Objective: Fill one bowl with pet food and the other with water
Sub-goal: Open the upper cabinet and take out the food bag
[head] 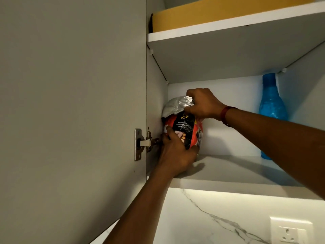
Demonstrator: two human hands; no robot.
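A red and black pet food bag (pixel 186 127) with a crumpled silver top stands at the left end of the lower cabinet shelf (pixel 228 175), against the cabinet's side wall. My left hand (pixel 175 155) wraps around the bag's lower front. My right hand (pixel 202 104) grips the folded silver top from the right. A red band circles my right wrist. No bowl is in view.
A blue plastic bottle (pixel 271 110) stands at the right back of the same shelf. The open cabinet door (pixel 70 103) fills the left, with a metal hinge (pixel 146 143) beside my left hand. A yellow box (pixel 219 13) lies on the upper shelf. A wall socket (pixel 290 231) sits below on the marble wall.
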